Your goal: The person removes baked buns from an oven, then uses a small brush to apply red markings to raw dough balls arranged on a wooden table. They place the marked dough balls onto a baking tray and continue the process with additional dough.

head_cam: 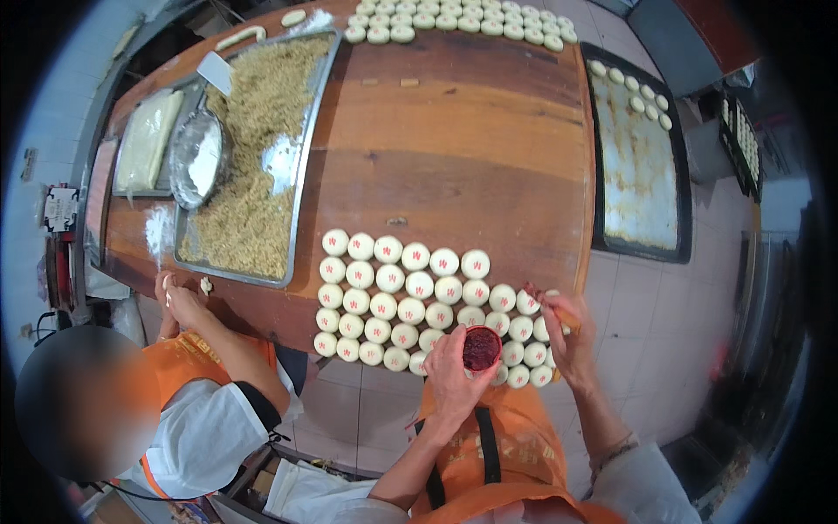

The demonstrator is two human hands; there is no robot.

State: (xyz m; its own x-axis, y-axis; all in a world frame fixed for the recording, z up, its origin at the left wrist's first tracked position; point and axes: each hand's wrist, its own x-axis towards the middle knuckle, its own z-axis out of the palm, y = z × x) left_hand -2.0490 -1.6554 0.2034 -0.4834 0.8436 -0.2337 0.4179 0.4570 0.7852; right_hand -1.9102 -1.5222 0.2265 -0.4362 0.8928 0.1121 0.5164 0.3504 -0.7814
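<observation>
My left hand [450,378] is wrapped around a small round cup of dark red paste [482,347], held above the near rows of pastries. In my right hand [571,337] is a wooden-handled stamp [534,290] with a red-stained end, over the right part of the rows; whether it touches a pastry I cannot tell. Round pale dough pastries [419,285] stand in rows along the table's near edge, and many bear a red mark on top. Both my hands partly cover pastries beneath them.
On the wooden table [452,177] lies a metal tray of crumbly filling [252,223] with a metal bowl of flour [200,157]. More pastries [458,19] line the far edge. A baking tray [638,177] holding several pieces stands at the right. A co-worker's hands [180,301] work dough at the left.
</observation>
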